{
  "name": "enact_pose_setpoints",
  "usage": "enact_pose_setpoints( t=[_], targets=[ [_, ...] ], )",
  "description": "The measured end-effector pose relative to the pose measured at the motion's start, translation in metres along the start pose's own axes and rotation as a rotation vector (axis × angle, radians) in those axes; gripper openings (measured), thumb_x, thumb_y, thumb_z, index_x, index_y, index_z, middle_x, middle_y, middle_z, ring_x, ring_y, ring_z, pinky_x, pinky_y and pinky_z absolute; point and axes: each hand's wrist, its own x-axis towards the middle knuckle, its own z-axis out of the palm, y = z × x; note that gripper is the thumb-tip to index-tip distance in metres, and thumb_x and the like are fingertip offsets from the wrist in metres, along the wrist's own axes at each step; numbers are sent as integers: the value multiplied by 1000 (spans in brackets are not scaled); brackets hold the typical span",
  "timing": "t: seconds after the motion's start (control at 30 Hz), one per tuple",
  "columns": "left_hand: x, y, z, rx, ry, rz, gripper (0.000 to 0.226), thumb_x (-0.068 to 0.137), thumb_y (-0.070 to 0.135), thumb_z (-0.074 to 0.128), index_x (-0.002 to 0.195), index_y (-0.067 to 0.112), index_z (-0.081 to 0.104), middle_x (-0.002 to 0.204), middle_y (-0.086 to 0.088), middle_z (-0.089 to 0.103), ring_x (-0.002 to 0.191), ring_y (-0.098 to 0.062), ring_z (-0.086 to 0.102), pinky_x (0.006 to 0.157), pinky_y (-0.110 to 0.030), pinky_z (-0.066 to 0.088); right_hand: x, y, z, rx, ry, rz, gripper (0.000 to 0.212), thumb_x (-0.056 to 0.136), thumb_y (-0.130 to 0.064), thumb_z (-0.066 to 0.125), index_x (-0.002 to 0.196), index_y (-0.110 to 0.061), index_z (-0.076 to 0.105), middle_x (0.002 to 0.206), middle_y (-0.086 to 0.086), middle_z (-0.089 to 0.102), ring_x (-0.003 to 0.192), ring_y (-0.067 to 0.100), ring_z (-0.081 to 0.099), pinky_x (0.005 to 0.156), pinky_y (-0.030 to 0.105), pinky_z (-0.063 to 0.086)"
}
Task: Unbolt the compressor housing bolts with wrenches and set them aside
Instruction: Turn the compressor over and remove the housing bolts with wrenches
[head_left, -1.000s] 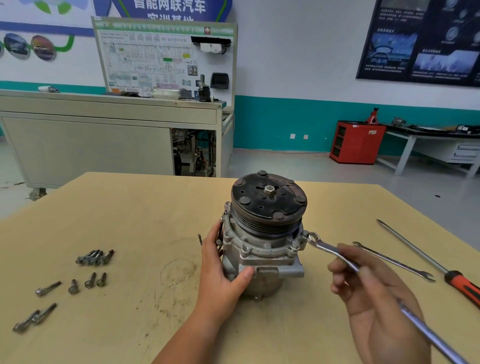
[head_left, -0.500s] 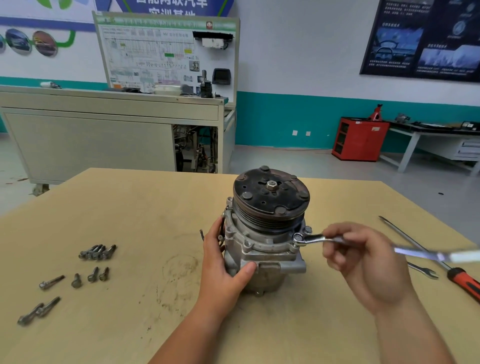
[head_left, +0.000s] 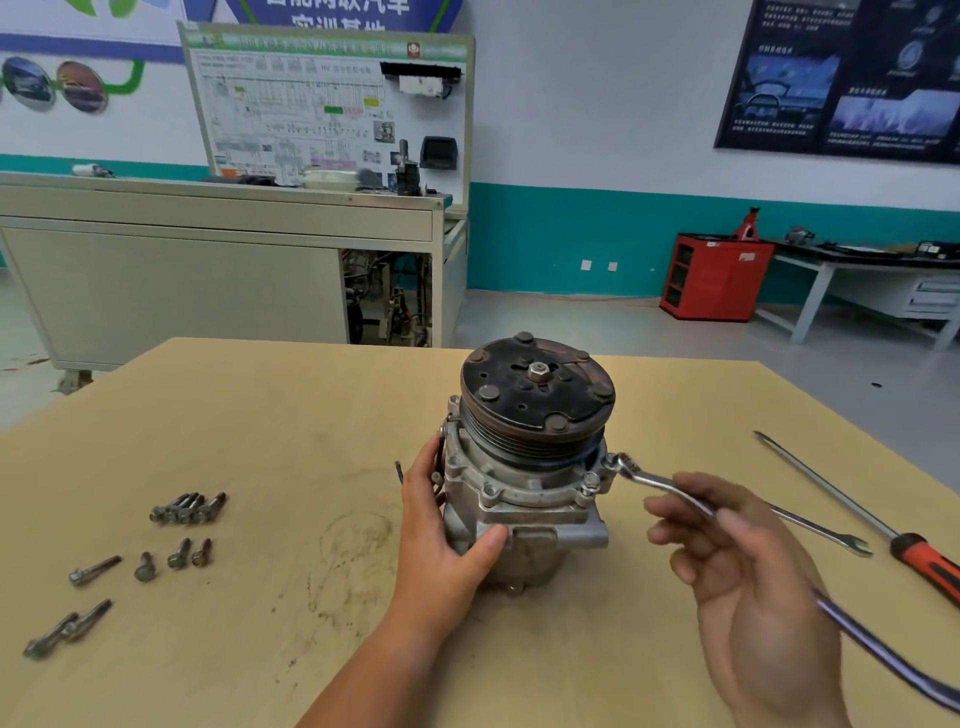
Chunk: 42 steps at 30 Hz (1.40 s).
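At the far left of the worktop, the loose bolts lie in three small groups, well apart from the compressor. That much of the job looks done. In the middle, the compressor stands upright on its rear end with the black pulley on top. The left hand grips its body, thumb across the front. At least two flange bolts sit in the housing rim, so I judge that removal is partly finished. The wrench has its ring end on a bolt at the rim's right edge, and the right hand is curled around its shank. Further right, a spare wrench and a screwdriver lie on the worktop.
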Motion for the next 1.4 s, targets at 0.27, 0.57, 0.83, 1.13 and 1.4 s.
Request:
enact_pose_setpoints(
  t=[0.27, 0.57, 0.83, 1.13, 1.4],
  targets=[
    [0, 0, -1, -13, -4, 17, 85, 62, 51, 62, 139, 35, 30, 144, 6, 42, 128, -8, 46, 105, -24, 41, -23, -1, 33, -484, 18, -176, 24, 76, -18, 47, 77, -23, 71, 74, 0, 73, 50, 7, 54, 48, 6, 36],
    [0, -1, -1, -6, -5, -5, 85, 60, 48, 61, 138, 37, 29, 142, 5, 43, 127, -14, 48, 106, -44, 42, 68, -20, 8, -107, -305, 438, 18, 50, -33, 63, 50, -14, 67, 45, 11, 56, 30, 12, 40, 35, 11, 27],
    [0, 0, -1, -1, -8, -3, 83, 61, 49, 61, 137, 41, 29, 143, 5, 42, 127, -13, 47, 106, -42, 42, 49, -5, -5, 419, -119, 216, 22, 43, -29, 77, 60, -19, 68, 50, -1, 56, 41, 7, 44, 39, 11, 32],
    [0, 0, 0, -15, 2, 2, 84, 61, 48, 62, 138, 35, 30, 142, 4, 44, 126, -12, 49, 106, -37, 43, -15, 3, 22, -293, 9, -144, 35, 89, 10, 43, 76, -11, 68, 70, 11, 72, 47, 11, 58, 42, 8, 33],
    [-1, 1, 0, -20, -4, -12, 85, 60, 50, 62, 137, 37, 29, 143, 4, 42, 128, -12, 47, 107, -43, 42, 13, -9, 18, -73, -80, 122, 26, 73, -7, 48, 55, -12, 67, 48, 12, 60, 37, 12, 48, 38, 12, 33]
  ],
)
